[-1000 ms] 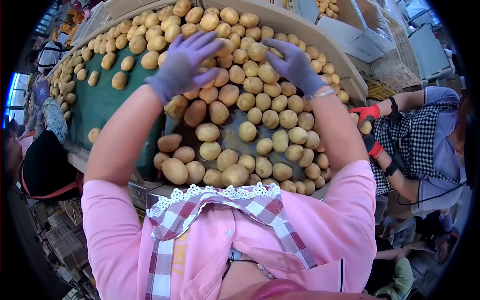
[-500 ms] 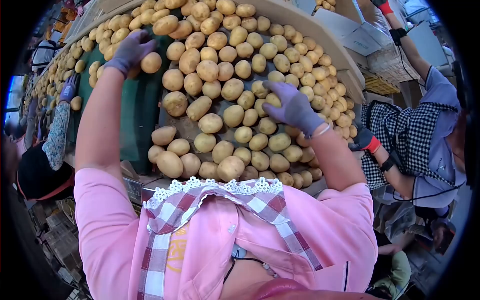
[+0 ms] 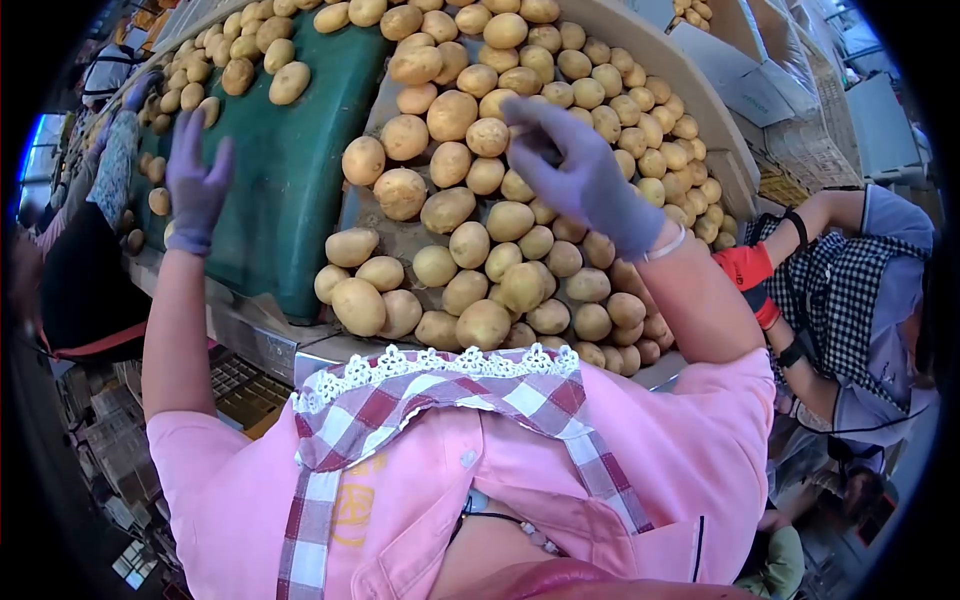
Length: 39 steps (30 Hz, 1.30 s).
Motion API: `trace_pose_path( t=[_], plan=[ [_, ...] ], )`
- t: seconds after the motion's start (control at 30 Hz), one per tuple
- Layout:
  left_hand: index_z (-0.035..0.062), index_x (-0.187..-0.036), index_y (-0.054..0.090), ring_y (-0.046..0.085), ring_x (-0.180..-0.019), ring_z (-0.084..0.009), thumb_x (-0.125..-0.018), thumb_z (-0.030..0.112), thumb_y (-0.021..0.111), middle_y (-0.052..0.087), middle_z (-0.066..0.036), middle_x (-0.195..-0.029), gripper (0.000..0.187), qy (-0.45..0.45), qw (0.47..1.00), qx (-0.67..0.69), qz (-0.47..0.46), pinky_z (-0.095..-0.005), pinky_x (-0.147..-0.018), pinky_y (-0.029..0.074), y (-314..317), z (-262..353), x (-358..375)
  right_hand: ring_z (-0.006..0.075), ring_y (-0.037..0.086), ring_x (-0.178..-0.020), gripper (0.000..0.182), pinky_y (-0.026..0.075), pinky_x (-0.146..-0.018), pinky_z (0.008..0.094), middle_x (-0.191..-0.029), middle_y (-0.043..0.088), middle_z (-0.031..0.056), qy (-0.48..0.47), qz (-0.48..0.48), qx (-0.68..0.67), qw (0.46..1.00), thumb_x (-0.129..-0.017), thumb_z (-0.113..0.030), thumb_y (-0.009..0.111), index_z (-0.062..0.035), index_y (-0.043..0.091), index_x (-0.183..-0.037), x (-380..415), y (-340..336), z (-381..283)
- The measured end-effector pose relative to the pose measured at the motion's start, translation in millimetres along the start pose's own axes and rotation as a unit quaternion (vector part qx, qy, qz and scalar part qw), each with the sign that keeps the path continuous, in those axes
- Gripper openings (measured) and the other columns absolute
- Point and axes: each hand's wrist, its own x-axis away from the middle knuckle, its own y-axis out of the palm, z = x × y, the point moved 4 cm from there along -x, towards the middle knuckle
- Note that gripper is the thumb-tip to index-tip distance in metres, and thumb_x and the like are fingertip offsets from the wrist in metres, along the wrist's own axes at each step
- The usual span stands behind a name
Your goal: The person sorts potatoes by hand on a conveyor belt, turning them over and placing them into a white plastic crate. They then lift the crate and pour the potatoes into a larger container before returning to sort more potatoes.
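My left hand (image 3: 198,182), in a purple glove, is over the left side of the green belt (image 3: 275,205) with its fingers spread and nothing in it. Potatoes (image 3: 290,83) lie on the belt beyond it. My right hand (image 3: 582,170), also gloved in purple, is above a crowd of potatoes on the sorting table. Its thumb and fingers are bent but apart, with a dark gap between them. A potato (image 3: 487,137) sits close by the fingertips. Other potatoes underneath are partly hidden by this hand.
A raised wooden rim (image 3: 735,150) bounds the table on the right. Beyond it are a cardboard box (image 3: 735,75) and a co-worker's red glove (image 3: 745,265). Another person's patterned sleeve (image 3: 118,155) reaches in from the left. Below the belt stands a yellow crate (image 3: 250,395).
My left hand has drawn back leftward from the potatoes at the belt's far end and opened. More belt surface shows. My right hand has moved slightly forward over the potatoes.
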Motion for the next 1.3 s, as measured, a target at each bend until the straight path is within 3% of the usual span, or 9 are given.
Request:
trace_pose_path(
  t=[0.07,0.2,0.33,0.6,0.77,0.87,0.97,1.13,1.3],
  plan=[
    [0.0036,-0.134,0.055,0.052,-0.129,-0.0374,-0.084,0.021,0.072,0.05,-0.024,-0.142,0.055,0.1,0.99,0.088,-0.05,-0.0427,-0.107,0.04,28.3,86.1,-37.5,0.0317,0.064,-0.107,0.047,0.053,-0.089,0.0406,-0.123,0.063,0.015,-0.23,0.034,0.136,0.963,-0.086,-0.023,0.07,-0.0095,0.06,-0.129,-57.7,10.3,7.7],
    [0.022,-0.145,0.045,0.038,-0.141,-0.0314,-0.085,0.04,0.067,0.043,-0.006,-0.152,0.067,0.255,0.948,0.04,-0.186,-0.064,-0.112,0.026,108.3,185.5,-54.7,0.0359,0.047,-0.131,0.066,0.033,-0.111,0.0488,-0.148,0.046,0.0159,-0.209,0.035,0.389,0.897,-0.086,-0.049,0.062,-0.015,0.049,-0.141,-100.9,41.9,71.5],
    [0.0281,-0.144,0.046,0.033,-0.143,-0.0371,-0.08,0.045,0.068,0.036,-0.002,-0.156,0.069,0.32,0.938,-0.014,-0.134,-0.0614,-0.113,0.026,148.3,160.5,-60.6,0.0372,0.037,-0.139,0.059,0.026,-0.113,0.0549,-0.152,0.04,0.0163,-0.176,0.014,0.476,0.862,-0.093,-0.044,0.055,-0.0202,0.043,-0.146,-45.3,13.6,85.8],
    [0.0252,-0.15,0.04,0.028,-0.147,-0.0306,-0.096,0.049,0.052,0.037,-0.009,-0.156,0.06,0.037,0.947,-0.091,-0.305,-0.0591,-0.118,0.014,93.2,-7.6,-4.1,0.0411,0.035,-0.14,0.059,0.024,-0.116,0.0538,-0.156,0.037,0.0126,-0.044,-0.056,0.455,0.888,-0.094,-0.037,0.055,-0.0177,0.042,-0.148,108.5,-55.8,93.8],
    [0.0004,-0.141,0.047,0.04,-0.14,-0.0338,-0.092,0.024,0.068,0.047,-0.023,-0.145,0.059,-0.122,0.96,0.075,-0.241,-0.0374,-0.117,0.03,42.0,-120.7,80.3,0.0278,0.07,-0.086,0.018,0.054,-0.074,0.035,-0.094,0.072,0.0102,0.108,0.02,0.264,0.958,-0.085,-0.014,0.069,-0.0075,0.071,-0.101,67.7,-55.4,32.8],
    [-0.0009,-0.14,0.049,0.046,-0.135,-0.0285,-0.094,0.018,0.066,0.051,-0.02,-0.142,0.052,-0.184,0.955,0.173,-0.156,-0.0347,-0.112,0.035,24.7,-69.6,66.9,0.0289,0.069,-0.084,0.018,0.054,-0.072,0.0397,-0.089,0.072,0.0077,-0.253,0.032,0.333,0.908,-0.083,-0.019,0.069,-0.0101,0.07,-0.099,14.4,15.0,-8.9],
    [-0.0007,-0.142,0.047,0.041,-0.14,-0.0251,-0.095,0.015,0.064,0.049,-0.016,-0.146,0.052,-0.135,0.919,0.335,-0.162,-0.0347,-0.116,0.029,27.0,29.6,37.7,0.0329,0.067,-0.092,0.049,0.055,-0.075,0.0444,-0.114,0.061,0.0151,-0.136,-0.22,0.422,0.869,-0.079,-0.025,0.071,-0.0173,0.06,-0.126,-9.3,119.9,18.4],
    [0.0063,-0.139,0.05,0.043,-0.136,-0.0405,-0.084,0.022,0.07,0.045,-0.022,-0.147,0.061,0.026,0.95,0.27,-0.155,-0.0575,-0.112,0.026,33.8,135.6,20.5,0.0351,0.065,-0.09,0.055,0.055,-0.074,0.0453,-0.108,0.058,0.0167,-0.115,-0.216,0.294,0.924,-0.076,-0.034,0.074,-0.0313,0.058,-0.129,-19.8,145.7,20.2],
    [0.0076,-0.14,0.049,0.044,-0.134,-0.0418,-0.082,0.022,0.068,0.046,-0.021,-0.146,0.062,0.074,0.974,0.179,-0.113,-0.0591,-0.11,0.028,36.8,153.1,14.5,0.0273,0.062,-0.073,0.049,0.049,-0.061,0.0384,-0.098,0.058,0.0114,-0.425,-0.109,0.324,0.838,-0.078,-0.037,0.071,-0.038,0.06,-0.126,19.9,77.1,-77.7]
  ],
)
